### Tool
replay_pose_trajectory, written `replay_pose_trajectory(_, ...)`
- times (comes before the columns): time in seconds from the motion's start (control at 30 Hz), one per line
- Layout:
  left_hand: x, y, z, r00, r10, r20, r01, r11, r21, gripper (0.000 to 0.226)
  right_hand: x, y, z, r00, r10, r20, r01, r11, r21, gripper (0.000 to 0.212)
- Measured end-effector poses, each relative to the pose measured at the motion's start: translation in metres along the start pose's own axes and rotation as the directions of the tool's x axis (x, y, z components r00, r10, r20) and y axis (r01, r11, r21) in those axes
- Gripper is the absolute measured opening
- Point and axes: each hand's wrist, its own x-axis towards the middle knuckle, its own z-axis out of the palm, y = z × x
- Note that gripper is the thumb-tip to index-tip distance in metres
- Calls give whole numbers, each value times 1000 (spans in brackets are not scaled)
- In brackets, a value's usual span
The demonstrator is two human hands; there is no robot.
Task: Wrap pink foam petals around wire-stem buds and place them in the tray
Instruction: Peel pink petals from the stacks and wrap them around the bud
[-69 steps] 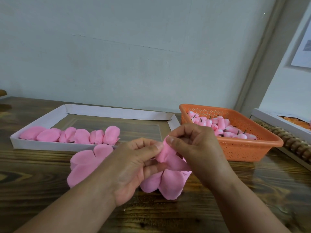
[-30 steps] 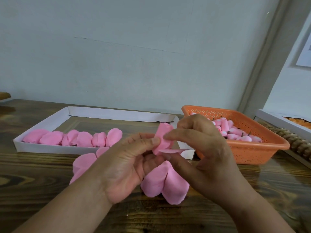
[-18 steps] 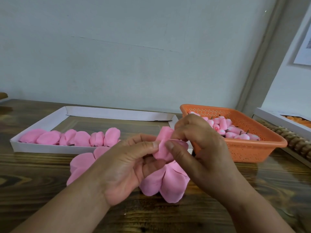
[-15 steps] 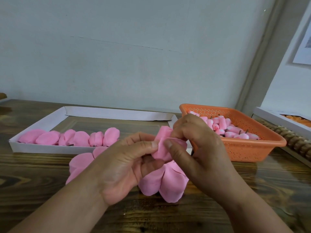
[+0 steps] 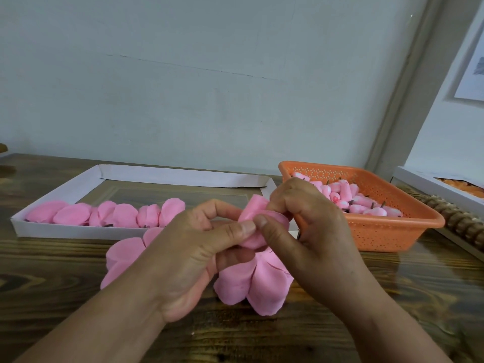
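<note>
A pink foam petal [image 5: 258, 226] is held above the worktop [image 5: 392, 297], folded round a bud that is hidden inside it, between both hands. The left hand [image 5: 193, 258] pinches it with thumb and curled fingers, and the right hand [image 5: 309, 231] grips it from the other side, thumb pressed on the petal's front. More loose petals [image 5: 251, 284] hang below the hands, and others [image 5: 123, 258] lie left of the left hand. Beyond them the white tray [image 5: 65, 231] holds a row of wrapped buds [image 5: 110, 214] along its near wall. To the right an orange basket [image 5: 387, 231] holds unwrapped buds [image 5: 351, 197]. A pale wall [image 5: 209, 87] rises behind. Since half a second ago, the right thumb has slid slightly further over the petal; the tray's row is unchanged.
</note>
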Motion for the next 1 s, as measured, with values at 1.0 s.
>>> replay_pose_trajectory(1.0,3,-16,2,997,-71,-19,70,996,-63,38,1,1,-6,911,355,209,-412,795,445,7)
